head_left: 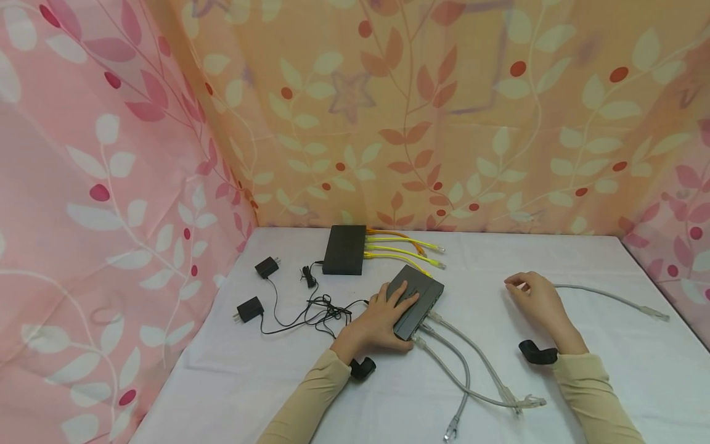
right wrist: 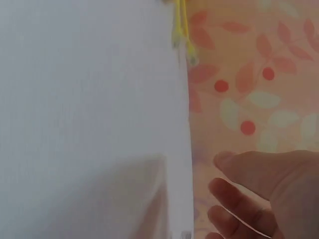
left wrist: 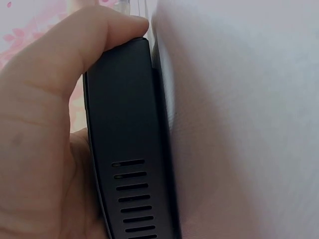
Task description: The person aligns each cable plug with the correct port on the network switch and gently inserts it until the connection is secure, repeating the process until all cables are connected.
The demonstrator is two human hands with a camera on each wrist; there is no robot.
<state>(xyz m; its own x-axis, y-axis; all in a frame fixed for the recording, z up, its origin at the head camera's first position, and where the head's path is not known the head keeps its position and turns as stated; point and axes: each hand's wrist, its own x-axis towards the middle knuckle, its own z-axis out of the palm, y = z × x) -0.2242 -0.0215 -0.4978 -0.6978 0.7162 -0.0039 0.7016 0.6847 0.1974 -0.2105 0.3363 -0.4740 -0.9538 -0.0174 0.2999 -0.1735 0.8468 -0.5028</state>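
In the head view, my left hand [head_left: 383, 317] grips a dark grey network switch [head_left: 424, 293], fingers spread over its top and thumb at the near edge. The left wrist view shows the thumb hooked over the corner of the vented casing [left wrist: 122, 114]. Several grey network cables [head_left: 460, 361] run out of its right side toward the front. Farther right, my right hand [head_left: 538, 302] pinches one end of a loose grey network cable [head_left: 604, 293], its other plug lying to the right. That held end is mostly hidden; the right wrist view shows thumb and curled fingers [right wrist: 244, 206].
A second black switch [head_left: 344, 250] stands at the back with yellow cables [head_left: 405, 240] and an orange one. Two black power adapters [head_left: 267, 267] and their tangled cords [head_left: 327, 308] lie on the left. Patterned curtains [head_left: 399, 123] enclose the white table [head_left: 499, 253].
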